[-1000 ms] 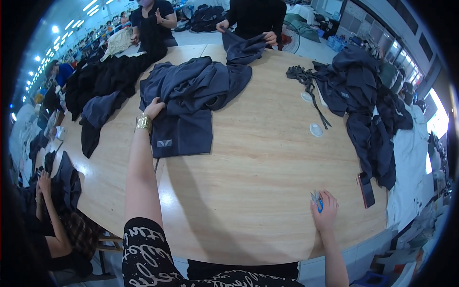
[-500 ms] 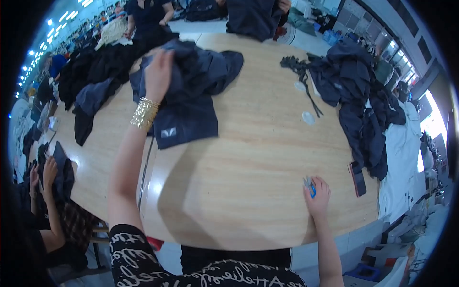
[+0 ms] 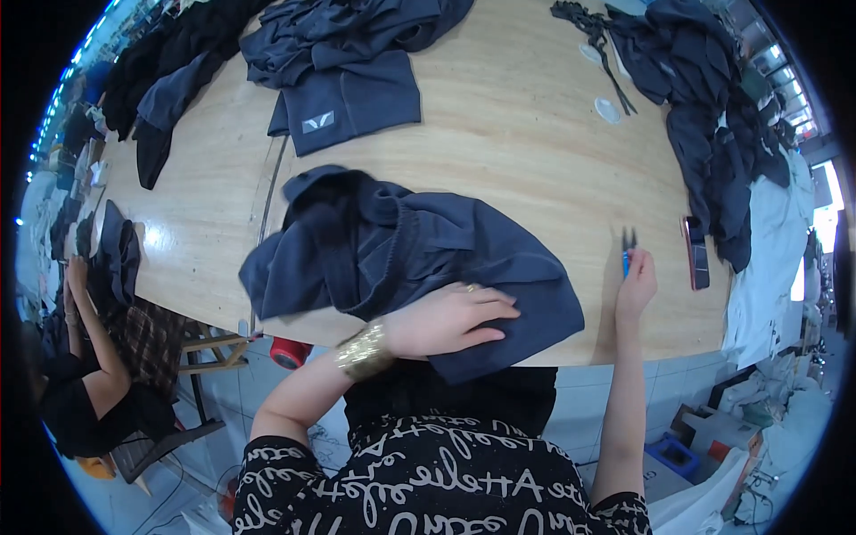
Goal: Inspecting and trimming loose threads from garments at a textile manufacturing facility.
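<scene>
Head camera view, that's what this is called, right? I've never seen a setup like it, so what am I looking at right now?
There's no machine here, just a person's two bare hands. A camera worn on the head looks down past them; its wide fisheye lens bends straight edges near the rim. The left hand lies on a dark blue garment at the near edge of a wooden table; whether it grips the cloth is hard to tell. The right hand holds small blue-handled snips. Farther across lies another dark garment, with more dark clothing and a phone on the right.
</scene>
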Available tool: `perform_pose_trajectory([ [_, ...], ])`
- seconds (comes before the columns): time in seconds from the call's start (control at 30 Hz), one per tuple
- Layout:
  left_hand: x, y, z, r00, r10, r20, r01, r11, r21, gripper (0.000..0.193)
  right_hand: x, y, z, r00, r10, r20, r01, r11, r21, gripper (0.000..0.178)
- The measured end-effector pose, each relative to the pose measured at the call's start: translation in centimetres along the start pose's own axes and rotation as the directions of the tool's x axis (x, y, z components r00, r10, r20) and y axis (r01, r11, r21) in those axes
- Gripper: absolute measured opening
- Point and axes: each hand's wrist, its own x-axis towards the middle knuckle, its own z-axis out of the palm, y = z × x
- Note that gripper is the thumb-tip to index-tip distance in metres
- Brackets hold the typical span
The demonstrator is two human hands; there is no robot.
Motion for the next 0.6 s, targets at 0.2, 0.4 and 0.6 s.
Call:
perform_pose_trajectory([
  [0.2, -6.4, 2.1, -11.9, 0.685, -0.654, -0.322, 0.629, 0.753, -0.193, 0.021, -1.3, -8.1, -3.6, 0.866, 0.407, 0.292, -0.5, 0.728, 0.469, 0.014],
  [0.4, -12.6, -2.3, -15.4, 0.428, -0.606, -0.67, 0.843, 0.535, 0.055, 0.029, -0.8, -19.5, -1.5, 0.783, 0.039, 0.621, -0.444, 0.735, 0.513, 0.014],
  [0.6, -10.2, -3.4, -14.1, 0.534, -0.535, -0.655, 0.778, 0.614, 0.132, 0.037, -1.0, -24.2, 4.7, 0.791, -0.319, 0.522, -0.062, 0.808, 0.587, 0.025],
])
